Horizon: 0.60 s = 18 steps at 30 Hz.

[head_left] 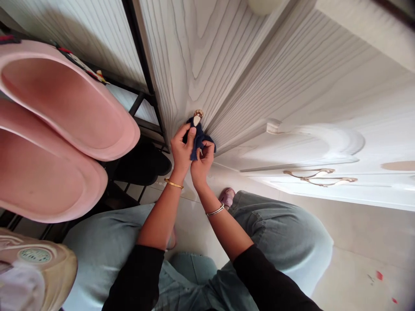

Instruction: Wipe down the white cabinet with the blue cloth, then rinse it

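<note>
A dark blue cloth point(197, 140) is bunched between my two hands, low against a pale wood-grain panel point(194, 65). My left hand point(182, 144) pinches the cloth's upper left part, thumb on top, right below a handle point(197, 117) with a gold base and a white drop. The cloth lies behind and around the lower end of this handle. My right hand point(204, 160), slightly lower and to the right, has its fingers curled on the cloth's lower right part. Folds hide some of the fingertips.
Pink slippers point(71, 108) stand close on the left on a black metal rack point(152, 95), with a black shoe point(142, 164) below. A beige shoe point(35, 268) is at lower left. White drawers with a curved gold handle point(319, 177) rise on the right, above the tiled floor point(359, 259).
</note>
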### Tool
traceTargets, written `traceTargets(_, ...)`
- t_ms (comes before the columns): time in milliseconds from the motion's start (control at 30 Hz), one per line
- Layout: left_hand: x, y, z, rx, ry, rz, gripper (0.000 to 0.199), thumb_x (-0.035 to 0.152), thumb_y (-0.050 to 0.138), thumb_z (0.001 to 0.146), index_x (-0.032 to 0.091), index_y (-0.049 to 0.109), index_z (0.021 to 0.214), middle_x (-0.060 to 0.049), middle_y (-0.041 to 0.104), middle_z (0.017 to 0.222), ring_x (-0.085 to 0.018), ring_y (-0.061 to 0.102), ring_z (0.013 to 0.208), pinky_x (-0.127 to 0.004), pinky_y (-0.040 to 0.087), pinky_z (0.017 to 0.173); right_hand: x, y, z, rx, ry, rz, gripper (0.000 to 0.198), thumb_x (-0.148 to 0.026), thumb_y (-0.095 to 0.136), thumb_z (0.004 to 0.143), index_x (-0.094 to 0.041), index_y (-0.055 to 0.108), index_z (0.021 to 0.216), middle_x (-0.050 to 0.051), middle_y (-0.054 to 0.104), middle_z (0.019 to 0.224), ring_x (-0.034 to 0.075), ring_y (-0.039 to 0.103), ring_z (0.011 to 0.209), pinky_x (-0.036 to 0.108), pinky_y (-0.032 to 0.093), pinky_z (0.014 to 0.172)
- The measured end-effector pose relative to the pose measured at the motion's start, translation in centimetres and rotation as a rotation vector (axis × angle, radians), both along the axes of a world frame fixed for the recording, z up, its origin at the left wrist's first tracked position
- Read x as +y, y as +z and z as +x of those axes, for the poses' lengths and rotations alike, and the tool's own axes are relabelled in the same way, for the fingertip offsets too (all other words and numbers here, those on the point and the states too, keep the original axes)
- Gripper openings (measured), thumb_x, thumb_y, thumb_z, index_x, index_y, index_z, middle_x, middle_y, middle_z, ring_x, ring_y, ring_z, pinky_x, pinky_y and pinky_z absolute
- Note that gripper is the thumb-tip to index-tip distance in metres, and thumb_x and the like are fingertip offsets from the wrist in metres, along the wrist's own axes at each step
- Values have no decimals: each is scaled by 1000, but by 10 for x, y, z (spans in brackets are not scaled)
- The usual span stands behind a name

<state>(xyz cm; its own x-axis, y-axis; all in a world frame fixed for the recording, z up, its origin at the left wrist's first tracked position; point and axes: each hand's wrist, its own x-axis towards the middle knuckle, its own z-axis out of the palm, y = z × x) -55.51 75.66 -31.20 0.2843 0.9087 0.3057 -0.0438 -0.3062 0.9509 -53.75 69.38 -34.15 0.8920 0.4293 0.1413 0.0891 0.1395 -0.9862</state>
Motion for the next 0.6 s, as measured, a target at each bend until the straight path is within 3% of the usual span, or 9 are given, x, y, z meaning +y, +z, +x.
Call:
traceTargets(100, 1, -7, -2, 0, 3, 20, 42, 61, 61, 95, 21, 73, 91, -2, 70, 82, -14, 62, 77, -25, 47, 70, 1, -8, -2, 25, 20, -10, 13, -31, 51, 89, -23, 45, 97, -1, 51, 90, 9, 54, 83, 22, 48, 76)
traceTargets(233, 2, -2, 7, -7, 61, 55, 42, 58, 63, 96, 20, 73, 82, -1, 68, 76, -13, 62, 73, -25, 46, 70, 2, -11, 1, 29, 46, -6, 13, -29, 52, 87, -22, 46, 97, 0, 53, 94, 9, 54, 87, 21, 49, 78)
traceTargets(433, 4, 18, 20, -41, 123, 22, 45, 59, 63, 95, 21, 69, 74, 1, 62, 66, -13, 57, 68, -26, 42, 64, -1, 3, 14, -43, 57, -8, 16, -29, 55, 84, -23, 46, 95, -2, 50, 90, 10, 52, 83, 22, 49, 76)
traceTargets(600, 6, 20, 16, -23, 85, 3, 49, 63, 59, 96, 21, 64, 71, 2, 56, 63, -13, 54, 68, -26, 41, 63, -5, 11, 13, -29, 52, 20, 17, -27, 56, 80, -22, 48, 94, -2, 52, 90, 10, 52, 84, 21, 48, 74)
